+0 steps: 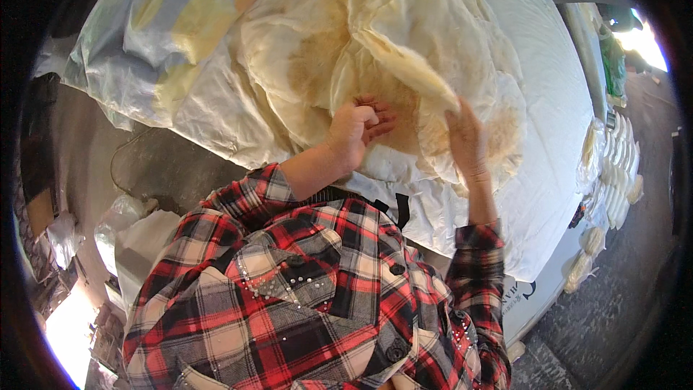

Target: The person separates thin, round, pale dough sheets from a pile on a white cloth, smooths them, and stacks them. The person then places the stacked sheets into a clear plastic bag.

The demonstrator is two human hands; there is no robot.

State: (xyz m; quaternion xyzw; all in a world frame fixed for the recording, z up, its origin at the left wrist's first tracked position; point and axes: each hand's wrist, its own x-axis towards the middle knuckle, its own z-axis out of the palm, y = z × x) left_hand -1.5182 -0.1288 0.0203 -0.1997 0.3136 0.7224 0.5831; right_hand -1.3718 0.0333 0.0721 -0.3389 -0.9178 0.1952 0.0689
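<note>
Before me lies a cream sheet of fibrous wadding, crumpled into overlapping layers with brown stains. My right hand pinches a raised fold of it between thumb and fingers. To the left of that fold, my left hand hovers over or rests on a brown-stained patch; contact is unclear. Its fingers are loosely bent and apart, with nothing visible in them. Beneath the wadding spreads a white cloth, which hangs over the near edge by my body.
A pale plastic-like sheet with yellow patches covers the upper left. On the right, bundled cream skeins, a stack of white folded pieces and a clear plastic bag line the edge. More plastic bags sit at lower left.
</note>
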